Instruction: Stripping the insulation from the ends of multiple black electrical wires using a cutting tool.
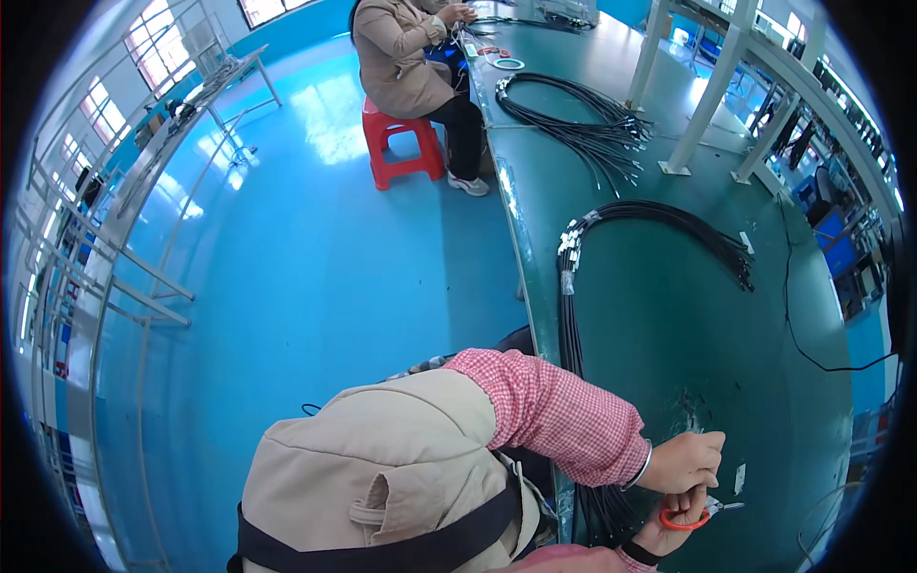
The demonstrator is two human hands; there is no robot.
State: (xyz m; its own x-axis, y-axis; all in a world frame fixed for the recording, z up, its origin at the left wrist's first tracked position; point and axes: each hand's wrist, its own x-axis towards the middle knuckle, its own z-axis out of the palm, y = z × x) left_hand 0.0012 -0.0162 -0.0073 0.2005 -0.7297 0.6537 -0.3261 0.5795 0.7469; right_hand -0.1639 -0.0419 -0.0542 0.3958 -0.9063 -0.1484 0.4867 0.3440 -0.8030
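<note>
My left hand (683,461), in a pink checked sleeve, reaches across the green table (669,325) and pinches a thin black cable end with fingertips closed. Just below it, my right hand (669,525) grips orange-handled scissors (690,520), blades pointing right. A long bundle of black cables (570,325) runs along the table's edge toward my hands and loops back at the far end (669,212). A small white tag (738,477) lies on the table right of my hands.
A seated person (406,57) works at the far end of the table on a red stool (401,143). A second black cable bundle (583,124) lies near white frame posts (712,95). The blue floor (315,267) and metal racks (124,239) are left.
</note>
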